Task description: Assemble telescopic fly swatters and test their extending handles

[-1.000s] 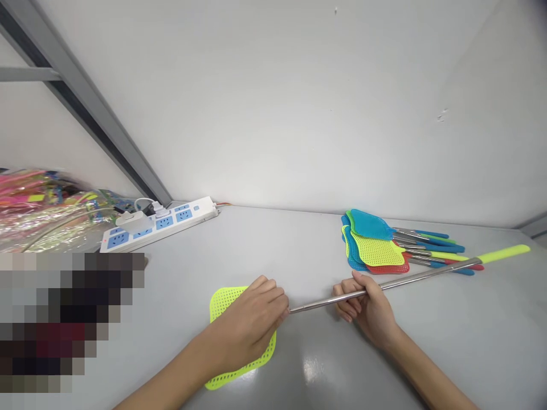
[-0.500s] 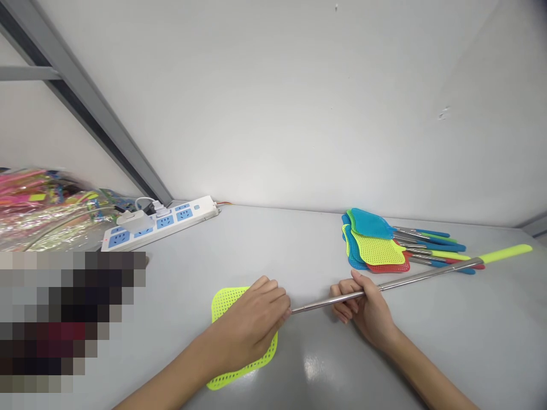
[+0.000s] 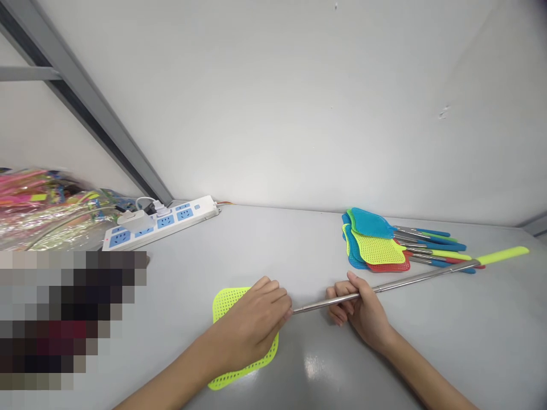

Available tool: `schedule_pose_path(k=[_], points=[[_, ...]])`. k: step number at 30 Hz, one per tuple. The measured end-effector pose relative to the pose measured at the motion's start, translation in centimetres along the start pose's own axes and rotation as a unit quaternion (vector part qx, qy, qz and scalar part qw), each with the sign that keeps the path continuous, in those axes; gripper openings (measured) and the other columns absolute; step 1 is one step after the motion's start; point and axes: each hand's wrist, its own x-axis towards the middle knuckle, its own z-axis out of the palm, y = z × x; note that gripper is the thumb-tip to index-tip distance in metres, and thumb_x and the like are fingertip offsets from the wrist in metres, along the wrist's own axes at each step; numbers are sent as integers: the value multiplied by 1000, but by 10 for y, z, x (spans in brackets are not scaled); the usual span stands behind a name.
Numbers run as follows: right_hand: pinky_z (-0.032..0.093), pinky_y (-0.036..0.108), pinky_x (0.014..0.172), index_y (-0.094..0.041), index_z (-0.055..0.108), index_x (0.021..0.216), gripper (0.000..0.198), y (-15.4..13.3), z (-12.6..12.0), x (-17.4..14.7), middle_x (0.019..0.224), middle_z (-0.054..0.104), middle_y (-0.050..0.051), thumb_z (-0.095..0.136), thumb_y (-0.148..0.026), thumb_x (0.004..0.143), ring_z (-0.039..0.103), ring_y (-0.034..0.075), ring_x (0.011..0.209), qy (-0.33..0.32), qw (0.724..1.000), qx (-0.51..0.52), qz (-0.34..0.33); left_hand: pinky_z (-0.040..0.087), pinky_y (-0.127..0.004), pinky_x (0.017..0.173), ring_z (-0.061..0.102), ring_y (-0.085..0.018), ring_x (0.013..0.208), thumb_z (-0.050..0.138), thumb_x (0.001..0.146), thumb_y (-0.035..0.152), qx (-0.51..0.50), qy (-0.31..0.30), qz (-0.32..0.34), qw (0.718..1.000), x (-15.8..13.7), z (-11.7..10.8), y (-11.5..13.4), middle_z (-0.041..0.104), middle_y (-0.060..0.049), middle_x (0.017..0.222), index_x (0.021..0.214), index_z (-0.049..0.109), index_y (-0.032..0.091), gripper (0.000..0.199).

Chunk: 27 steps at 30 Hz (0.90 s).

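A yellow-green fly swatter (image 3: 410, 281) with an extended telescopic metal rod lies across both my hands. My left hand (image 3: 260, 324) is closed where the perforated head (image 3: 228, 302) meets the rod, covering that joint and much of the head. Farther along, my right hand (image 3: 359, 310) grips the rod, thumb on top and fingers curled beneath. The plain yellow-green handle (image 3: 504, 255) points to the far right, past the handles of a swatter pile. That pile (image 3: 380, 250) of blue, yellow-green, green and red swatters rests on the table by the wall, beyond my right hand.
A white power strip (image 3: 171, 225) with plugs in it lies at the back left. Beside it are clear plastic bags (image 3: 55, 210) with colourful contents. A grey metal frame (image 3: 94, 108) slants along the left wall. A pixelated patch hides the lower left.
My right hand has slid slightly left along the rod, and the handle end has shifted a little left and down. My left hand stays almost in place.
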Motion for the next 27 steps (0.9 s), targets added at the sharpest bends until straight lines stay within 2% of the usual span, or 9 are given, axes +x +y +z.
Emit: schedule_pose_path(k=[15,23,27], points=[[26,27,44,-21,30,42,45,6,0,0,41,34,-3,30,-46,79,33,11,37,-10,1000,-10,7,29,-31,59,34,-15,61,25,85,13,5,13,12,1000,0,2,1,43,-1,66,67,37,18,23],[26,27,43,-20,30,41,44,9,2,0,41,35,-2,30,-42,80,33,11,37,-10,1000,-2,8,28,-31,60,34,-15,62,26,83,10,23,6,19,1000,0,3,2,43,-2,67,68,37,18,21],[27,28,44,-20,31,42,44,10,3,1,42,36,-2,30,-43,80,34,12,38,-9,1000,-3,15,29,-31,60,34,-14,61,25,83,8,17,20,25,999,0,3,3,44,-2,67,68,38,17,22]])
